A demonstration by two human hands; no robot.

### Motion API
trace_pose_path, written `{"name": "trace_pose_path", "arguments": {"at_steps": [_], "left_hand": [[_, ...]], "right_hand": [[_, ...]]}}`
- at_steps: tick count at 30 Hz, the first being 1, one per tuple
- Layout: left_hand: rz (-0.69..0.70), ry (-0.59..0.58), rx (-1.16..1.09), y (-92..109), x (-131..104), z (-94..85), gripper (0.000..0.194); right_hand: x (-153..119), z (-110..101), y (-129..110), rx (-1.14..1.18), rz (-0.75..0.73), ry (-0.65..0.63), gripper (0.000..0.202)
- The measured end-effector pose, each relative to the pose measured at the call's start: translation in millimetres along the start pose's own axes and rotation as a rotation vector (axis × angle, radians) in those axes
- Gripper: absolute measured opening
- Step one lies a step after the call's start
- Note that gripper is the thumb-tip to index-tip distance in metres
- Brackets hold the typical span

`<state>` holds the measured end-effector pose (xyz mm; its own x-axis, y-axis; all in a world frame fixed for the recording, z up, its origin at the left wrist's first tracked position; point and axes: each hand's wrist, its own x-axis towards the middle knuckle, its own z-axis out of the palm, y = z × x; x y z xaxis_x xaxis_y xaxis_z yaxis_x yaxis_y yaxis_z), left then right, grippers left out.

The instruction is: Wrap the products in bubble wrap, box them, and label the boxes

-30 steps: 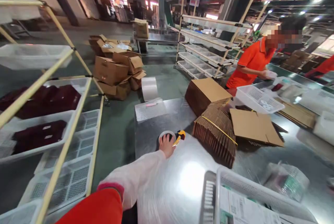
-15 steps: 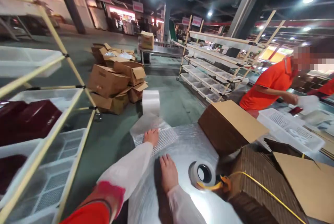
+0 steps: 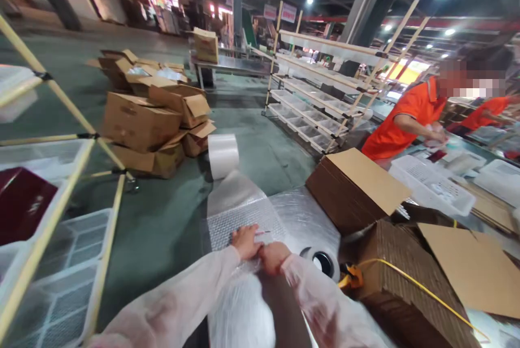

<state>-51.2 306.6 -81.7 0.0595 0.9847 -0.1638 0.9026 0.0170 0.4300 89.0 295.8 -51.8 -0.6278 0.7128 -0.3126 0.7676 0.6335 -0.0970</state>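
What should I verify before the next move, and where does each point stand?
1. Left hand on the bubble wrap: ok.
2. Right hand close beside the left: ok.
3. Firm hold on the wrap: cannot tell, fingers overlap and blur.
4. Wrap free of loose items: not ok, a thin object shows by the left fingertips.
5. Tape roll apart from both hands: ok.
6. Wrap joined to the white roll: cannot tell.
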Motion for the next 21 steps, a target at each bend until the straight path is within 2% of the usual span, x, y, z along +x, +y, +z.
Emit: {"name": "trace_pose_path", "arguments": {"at_steps": [3, 6, 9, 11, 13, 14, 16, 17, 19, 21], "left_hand": [[0.1, -0.087, 0.002, 36.5, -60.5, 17.3, 0.064], [0.145, -0.187, 0.017, 67.8, -132.5, 44.4, 0.069], [0.172, -0.277, 0.065, 98.6, -222.2, 87.2, 0.07], [0.202, -0.333, 0.112, 120.3, -287.1, 116.2, 0.062], [0.275, -0.448, 0.142, 141.7, -344.1, 136.6, 0.05], [0.323, -0.511, 0.147, 152.2, -365.5, 142.6, 0.047], [0.429, -0.565, 0.14, 173.2, -388.0, 148.5, 0.044], [0.478, -0.537, 0.141, 184.1, -388.5, 150.2, 0.043], [0.543, -0.398, 0.16, 206.9, -370.9, 155.5, 0.044], [0.554, -0.275, 0.19, 228.7, -339.0, 165.6, 0.046]], "right_hand": [[-86.7, 21.1, -15.8, -0.024, 0.04, -0.064, 0.017], [-172.8, 57.6, -46.1, -0.002, 0.078, -0.099, 0.022], [-263.9, 109.9, -80.0, 0.072, 0.146, -0.134, 0.027], [-331.0, 149.2, -98.6, 0.142, 0.205, -0.153, 0.027], [-398.2, 187.5, -113.5, 0.219, 0.252, -0.177, 0.023], [-429.0, 205.1, -119.9, 0.258, 0.277, -0.172, 0.02], [-479.3, 235.5, -131.0, 0.329, 0.324, -0.112, 0.018], [-497.3, 247.7, -135.8, 0.357, 0.346, -0.066, 0.018], [-519.5, 266.0, -143.3, 0.398, 0.375, 0.031, 0.018], [-528.4, 277.1, -148.0, 0.436, 0.365, 0.105, 0.018]]}}
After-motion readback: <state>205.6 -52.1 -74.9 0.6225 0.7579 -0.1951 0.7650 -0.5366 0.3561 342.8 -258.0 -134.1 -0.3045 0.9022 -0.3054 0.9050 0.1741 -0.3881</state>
